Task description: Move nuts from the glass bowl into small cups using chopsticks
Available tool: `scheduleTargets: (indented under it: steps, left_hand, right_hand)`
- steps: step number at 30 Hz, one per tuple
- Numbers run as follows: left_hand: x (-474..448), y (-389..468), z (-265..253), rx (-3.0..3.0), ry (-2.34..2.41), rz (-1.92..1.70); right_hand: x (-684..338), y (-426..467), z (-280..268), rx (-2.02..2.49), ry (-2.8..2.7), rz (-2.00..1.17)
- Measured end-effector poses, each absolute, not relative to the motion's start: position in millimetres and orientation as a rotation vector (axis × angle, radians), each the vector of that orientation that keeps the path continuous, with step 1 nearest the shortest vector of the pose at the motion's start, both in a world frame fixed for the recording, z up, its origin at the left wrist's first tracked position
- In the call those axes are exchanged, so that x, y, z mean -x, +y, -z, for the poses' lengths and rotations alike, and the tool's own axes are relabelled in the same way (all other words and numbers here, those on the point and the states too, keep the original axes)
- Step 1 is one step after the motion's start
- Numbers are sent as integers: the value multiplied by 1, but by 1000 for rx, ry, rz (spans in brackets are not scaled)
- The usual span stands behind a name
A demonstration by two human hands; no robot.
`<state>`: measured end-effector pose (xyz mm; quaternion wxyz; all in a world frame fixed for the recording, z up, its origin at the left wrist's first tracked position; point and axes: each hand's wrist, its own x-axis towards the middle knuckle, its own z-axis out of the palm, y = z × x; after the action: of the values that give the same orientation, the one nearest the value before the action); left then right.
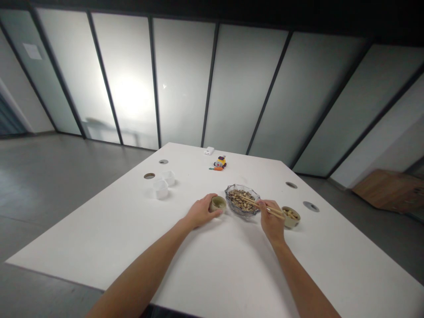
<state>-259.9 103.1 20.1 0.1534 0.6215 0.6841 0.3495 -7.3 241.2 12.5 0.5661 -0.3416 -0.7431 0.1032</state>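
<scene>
My left hand (202, 211) is wrapped round the side of a small greenish cup (218, 205) standing on the white table. In my right hand (272, 223) is a pair of wooden chopsticks (257, 205), their tips reaching into a clear glass bowl (245, 215). That bowl holds a heap of seeds (241, 200) that look like sunflower seeds. Just right of my right hand sits a greenish bowl (294, 223) with pale, nut-like pieces (290, 214) in it. The exact spot where the tips meet the seeds is too small to make out.
Two clear plastic containers (160, 190) stand left on the white table (132, 234). Farther back lie a yellow toy car (220, 162), a small orange carrot-shaped thing (217, 168) and a white box-like object (209, 151). Round cable holes (149, 176) pierce the tabletop on both sides.
</scene>
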Motion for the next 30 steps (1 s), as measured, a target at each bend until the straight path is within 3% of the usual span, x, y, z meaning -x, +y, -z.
scheduleTargets:
  steps: [8, 15, 20, 25, 30]
  left_hand:
    - [260, 103, -20, -1779, 1967, -992]
    - [261, 103, -20, -1746, 1960, -979]
    - [261, 104, -15, -1715, 1997, -963]
    - [261, 105, -13, -1824, 2002, -951]
    - [261, 104, -13, -1834, 2005, -973]
  right_hand:
    - [6, 239, -20, 895, -1611, -346]
    - [16, 231, -28, 726, -1249, -941]
    - [22, 224, -30, 621, -1287, -1125]
    - [26, 219, -26, 662, -1449, -1142]
    - [19, 225, -27, 736, -1465, -923]
